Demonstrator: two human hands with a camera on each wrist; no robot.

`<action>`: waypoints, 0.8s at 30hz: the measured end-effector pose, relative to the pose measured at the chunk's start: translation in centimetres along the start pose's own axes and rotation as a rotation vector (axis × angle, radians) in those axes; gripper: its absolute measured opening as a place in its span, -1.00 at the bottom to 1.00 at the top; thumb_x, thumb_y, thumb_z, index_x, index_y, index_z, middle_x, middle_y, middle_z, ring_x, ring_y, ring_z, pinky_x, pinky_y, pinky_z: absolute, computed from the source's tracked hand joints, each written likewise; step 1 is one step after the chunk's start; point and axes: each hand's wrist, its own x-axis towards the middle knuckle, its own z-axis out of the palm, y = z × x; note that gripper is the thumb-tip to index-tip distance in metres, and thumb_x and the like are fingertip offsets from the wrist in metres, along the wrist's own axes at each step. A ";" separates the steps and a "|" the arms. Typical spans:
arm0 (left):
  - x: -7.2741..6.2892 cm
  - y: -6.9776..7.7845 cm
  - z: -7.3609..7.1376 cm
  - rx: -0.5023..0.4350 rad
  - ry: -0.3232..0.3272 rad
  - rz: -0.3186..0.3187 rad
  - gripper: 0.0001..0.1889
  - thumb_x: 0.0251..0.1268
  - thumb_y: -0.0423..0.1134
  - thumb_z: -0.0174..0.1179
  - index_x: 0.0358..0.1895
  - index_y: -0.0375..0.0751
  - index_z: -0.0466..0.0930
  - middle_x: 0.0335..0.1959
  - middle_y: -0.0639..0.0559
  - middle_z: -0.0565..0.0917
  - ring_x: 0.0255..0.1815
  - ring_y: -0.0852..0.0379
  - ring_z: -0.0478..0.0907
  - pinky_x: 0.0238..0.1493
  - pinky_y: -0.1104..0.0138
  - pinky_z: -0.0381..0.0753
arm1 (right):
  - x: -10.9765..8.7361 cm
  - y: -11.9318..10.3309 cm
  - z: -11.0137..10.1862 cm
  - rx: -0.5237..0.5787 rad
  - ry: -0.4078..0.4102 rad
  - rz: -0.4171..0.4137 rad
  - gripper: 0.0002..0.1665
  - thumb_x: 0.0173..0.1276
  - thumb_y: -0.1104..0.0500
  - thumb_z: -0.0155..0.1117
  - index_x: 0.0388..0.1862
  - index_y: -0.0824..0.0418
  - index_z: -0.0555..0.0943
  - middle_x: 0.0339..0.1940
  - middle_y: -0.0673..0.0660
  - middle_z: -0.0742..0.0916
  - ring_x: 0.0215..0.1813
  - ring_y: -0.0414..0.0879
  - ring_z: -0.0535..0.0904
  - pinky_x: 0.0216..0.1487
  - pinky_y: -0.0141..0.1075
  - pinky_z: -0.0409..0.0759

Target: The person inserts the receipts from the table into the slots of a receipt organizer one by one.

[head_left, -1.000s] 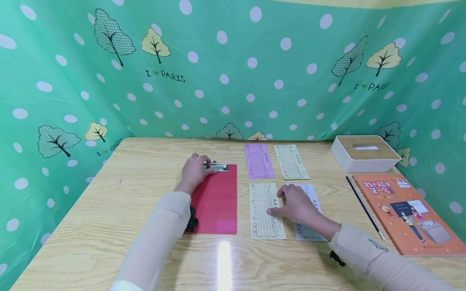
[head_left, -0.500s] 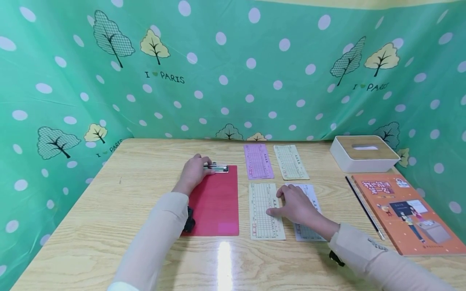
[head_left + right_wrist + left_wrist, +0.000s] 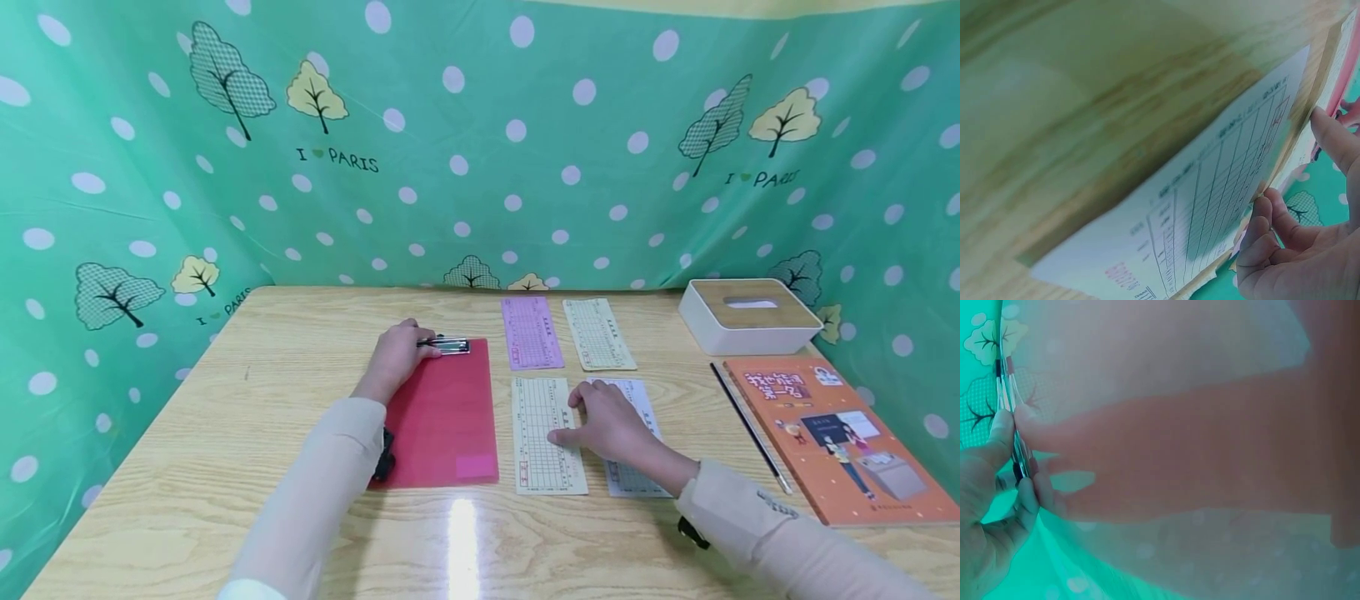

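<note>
A red clipboard (image 3: 450, 417) lies on the wooden table, left of centre in the head view. My left hand (image 3: 393, 358) grips its metal clip (image 3: 453, 346) at the top edge; the left wrist view shows thumb and fingers around the clip and the board's glossy face reflecting them. To the right, my right hand (image 3: 611, 421) rests with thumb and fingers apart. Its thumb touches a cream form slip (image 3: 542, 467), and its other fingertips are near that slip's right edge. A bluish-white slip (image 3: 637, 477) lies partly hidden beneath this hand.
Behind these lie a purple slip (image 3: 532, 333) and a pale green slip (image 3: 600, 335). Farther right are a pencil (image 3: 750, 429), an orange book (image 3: 840, 442) and a white tissue box (image 3: 750, 329) with a wooden lid. A green dotted curtain (image 3: 465, 192) surrounds the table.
The clipboard's lower end has swung slightly to the right, while the left hand has shifted a little left with its grip kept. My right hand and the slips have stayed put.
</note>
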 end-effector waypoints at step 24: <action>0.1 0.2 -0.6 -0.031 -0.022 -0.012 -0.79 0.39 -0.20 0.33 -0.08 -0.26 0.79 -0.17 -0.21 0.66 -0.12 -0.12 0.60 0.02 0.07 0.59 | 0.0 -0.1 0.0 -0.004 -0.007 -0.006 -0.38 0.13 -0.08 0.63 -0.04 0.28 0.57 -0.24 0.09 0.54 -0.14 0.02 0.38 -0.17 -0.17 0.41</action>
